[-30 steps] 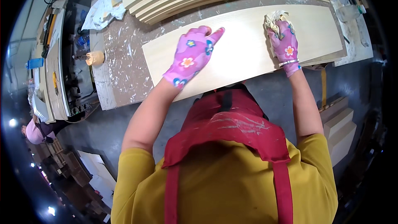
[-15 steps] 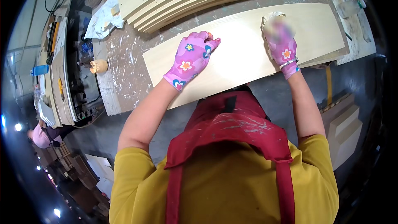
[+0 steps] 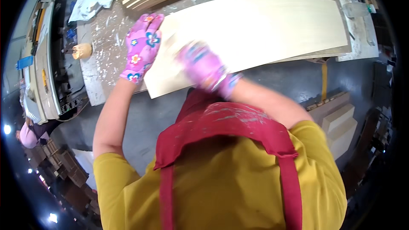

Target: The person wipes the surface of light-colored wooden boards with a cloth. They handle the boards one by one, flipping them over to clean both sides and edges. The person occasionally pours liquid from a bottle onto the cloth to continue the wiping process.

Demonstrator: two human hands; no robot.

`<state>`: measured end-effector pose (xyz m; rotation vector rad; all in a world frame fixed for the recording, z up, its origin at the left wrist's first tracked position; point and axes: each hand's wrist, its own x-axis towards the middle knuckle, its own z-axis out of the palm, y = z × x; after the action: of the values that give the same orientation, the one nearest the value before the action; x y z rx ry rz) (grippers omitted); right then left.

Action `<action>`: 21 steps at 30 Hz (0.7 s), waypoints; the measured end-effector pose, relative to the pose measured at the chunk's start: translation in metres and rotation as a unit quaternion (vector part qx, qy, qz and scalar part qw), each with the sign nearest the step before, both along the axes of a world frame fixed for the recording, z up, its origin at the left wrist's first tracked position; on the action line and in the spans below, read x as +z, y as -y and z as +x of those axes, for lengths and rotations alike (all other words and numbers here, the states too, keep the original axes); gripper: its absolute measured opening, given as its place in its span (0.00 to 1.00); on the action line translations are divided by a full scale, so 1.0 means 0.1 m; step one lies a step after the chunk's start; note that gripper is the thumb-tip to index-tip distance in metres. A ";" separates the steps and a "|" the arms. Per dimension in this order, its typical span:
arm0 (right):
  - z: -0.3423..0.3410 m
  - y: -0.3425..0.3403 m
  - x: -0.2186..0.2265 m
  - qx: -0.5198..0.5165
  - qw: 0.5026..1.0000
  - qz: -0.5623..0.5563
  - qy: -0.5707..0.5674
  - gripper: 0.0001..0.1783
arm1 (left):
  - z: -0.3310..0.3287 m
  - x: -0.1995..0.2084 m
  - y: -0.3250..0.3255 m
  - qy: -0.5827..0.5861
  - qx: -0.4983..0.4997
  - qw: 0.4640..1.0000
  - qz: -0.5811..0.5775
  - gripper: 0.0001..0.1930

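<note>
On the pale board (image 3: 255, 25), right hand (image 3: 202, 66) motion-blurred, grip indiscernible.

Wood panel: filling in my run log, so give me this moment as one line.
left hand flat on panel end | right hand blurred on panel | bench paint-spattered

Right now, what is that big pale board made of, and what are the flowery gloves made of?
The board looks like bare, unvarnished wood: pale cream, matte, with faint grain lines along its length. It could be plywood or veneer; the edge is too small to tell. The gloves on the left hand and right hand look like soft knitted fabric, pink with printed flowers. The right one is blurred.
</note>
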<state>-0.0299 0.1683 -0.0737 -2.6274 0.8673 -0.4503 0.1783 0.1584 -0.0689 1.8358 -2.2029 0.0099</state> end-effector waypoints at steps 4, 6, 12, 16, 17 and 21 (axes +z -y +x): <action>-0.52 -0.07 -0.03 0.162 0.968 0.148 0.118 0.21 | 0.08 -0.04 -0.03 -0.027 -0.014 0.999 -0.011 0.19; -1.28 0.23 0.02 0.000 0.996 0.081 -0.044 0.17 | 0.17 -0.13 -0.06 -0.056 -0.010 0.997 -0.042 0.18; -2.26 0.44 0.00 -0.139 0.982 -0.053 -0.116 0.17 | 0.23 -0.23 -0.08 -0.116 0.013 0.993 -0.025 0.17; -0.30 -0.06 0.13 0.164 0.981 0.096 -0.042 0.23 | 0.29 -0.24 -0.09 -0.108 -0.004 0.994 -0.015 0.18; 0.16 -0.19 -0.07 0.213 0.963 0.166 0.002 0.24 | 0.33 -0.27 -0.07 -0.099 -0.017 0.995 -0.027 0.18; 1.00 -0.46 0.18 0.343 0.920 0.192 -0.005 0.16 | 0.30 0.36 -0.10 -0.497 0.127 0.838 0.187 0.16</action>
<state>0.0704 0.2147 -0.0557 -2.3509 -0.0124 -0.0637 0.2088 0.1679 -0.0333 1.6792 -1.2548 -1.1200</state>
